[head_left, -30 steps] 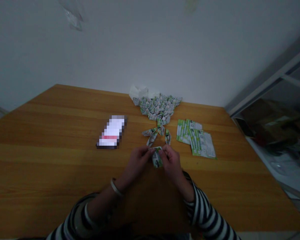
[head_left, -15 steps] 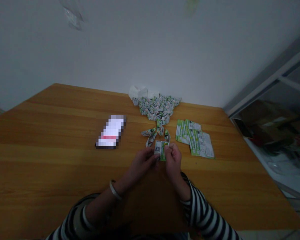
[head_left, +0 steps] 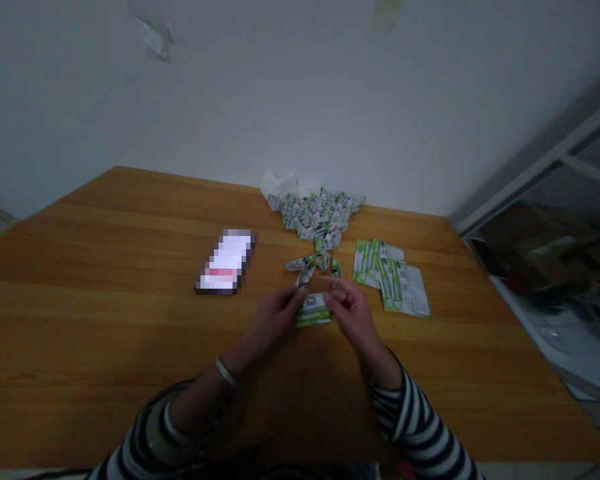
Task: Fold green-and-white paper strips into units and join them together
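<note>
- Head view: left hand (head_left: 279, 313) and right hand (head_left: 353, 310) both gripped a folded green wrapper (head_left: 313, 316).
- Flat wrappers (head_left: 393, 281) lay nearby.
- The shelf (head_left: 521, 316) held blurred things (head_left: 535, 233).

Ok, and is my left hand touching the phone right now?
Apart. The head view shows a strip of bare tabletop between the left hand and the phone.

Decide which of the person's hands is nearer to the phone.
Left. The left hand is right of the phone and closer to the wearer; the right hand is farther right, across the green-and-white piece that both hands hold.
</note>
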A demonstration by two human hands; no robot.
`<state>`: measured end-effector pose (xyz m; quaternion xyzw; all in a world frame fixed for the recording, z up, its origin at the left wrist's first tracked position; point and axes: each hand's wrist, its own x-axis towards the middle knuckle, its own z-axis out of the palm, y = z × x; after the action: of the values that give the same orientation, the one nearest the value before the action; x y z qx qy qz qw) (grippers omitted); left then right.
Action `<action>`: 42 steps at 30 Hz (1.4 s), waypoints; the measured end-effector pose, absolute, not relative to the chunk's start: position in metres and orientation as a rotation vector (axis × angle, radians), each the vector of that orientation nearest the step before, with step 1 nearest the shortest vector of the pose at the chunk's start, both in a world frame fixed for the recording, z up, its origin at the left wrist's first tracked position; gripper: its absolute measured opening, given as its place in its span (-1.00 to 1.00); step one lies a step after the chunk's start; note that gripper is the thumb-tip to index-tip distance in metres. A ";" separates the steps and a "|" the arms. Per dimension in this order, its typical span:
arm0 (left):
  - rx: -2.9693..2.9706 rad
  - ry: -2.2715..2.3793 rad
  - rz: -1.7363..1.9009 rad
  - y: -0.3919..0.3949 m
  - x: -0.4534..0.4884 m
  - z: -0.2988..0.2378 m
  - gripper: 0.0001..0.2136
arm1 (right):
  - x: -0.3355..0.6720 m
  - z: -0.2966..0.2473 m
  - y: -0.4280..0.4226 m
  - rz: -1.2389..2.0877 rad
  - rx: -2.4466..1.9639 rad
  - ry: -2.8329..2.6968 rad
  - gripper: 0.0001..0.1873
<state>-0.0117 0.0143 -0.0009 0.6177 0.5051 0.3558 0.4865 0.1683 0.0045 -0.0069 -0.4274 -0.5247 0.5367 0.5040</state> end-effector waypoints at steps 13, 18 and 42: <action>1.247 1.081 0.902 0.017 -0.011 0.004 -0.74 | 0.179 0.001 0.004 1.311 -0.964 -1.653 -0.77; 1.226 1.089 0.903 0.017 -0.010 0.006 -0.72 | 0.179 0.006 0.003 1.252 -0.990 -1.681 -0.78; 1.423 0.938 0.892 0.012 -0.017 0.010 -0.73 | 0.175 0.002 0.004 1.187 -1.115 -1.453 -0.73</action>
<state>-0.0168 0.0120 0.0096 0.6069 0.3999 0.3805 0.5718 0.1752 0.0037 0.0022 -0.4531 -0.5908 0.4825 0.4613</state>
